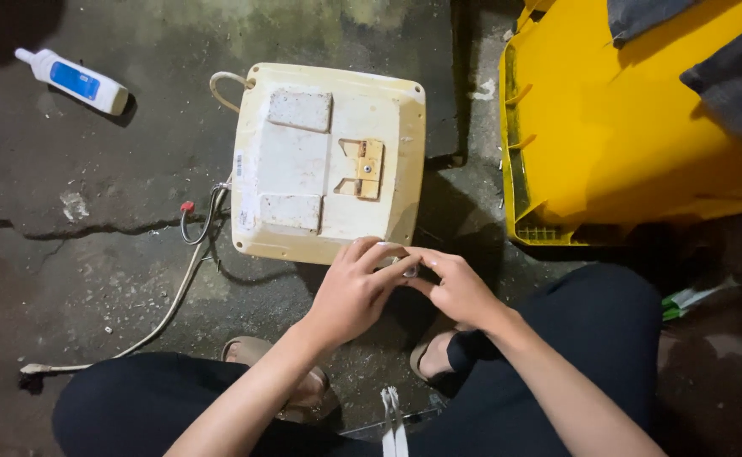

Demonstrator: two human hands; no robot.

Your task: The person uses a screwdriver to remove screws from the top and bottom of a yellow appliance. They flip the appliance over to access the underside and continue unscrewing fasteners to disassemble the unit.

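two hands meet at the near edge of a dirty cream box (329, 161) that lies flat on the dark cracked floor (92, 279). the left hand (352, 292) and the right hand (456, 288) pinch a tiny shiny thing (411, 271) between their fingertips, just by the box's near right corner. it is too small to tell what it is. both hands are curled in around it, not flat.

to do this well, the fingers should hold the little thing snug and move slow, so it does not slip and roll away on the rough floor. keeping it low and close to the box looks wise too.

both arms come up from the bottom, bent at the wrist, with the knuckles up. the person squats, with sandals under the arms.

a pale cord (168, 305) runs from the box's left side over the floor. a white bottle (75, 80) with a blue label lies far off at the top left. a yellow bin (625, 127) lies on its side to the right, near the box.
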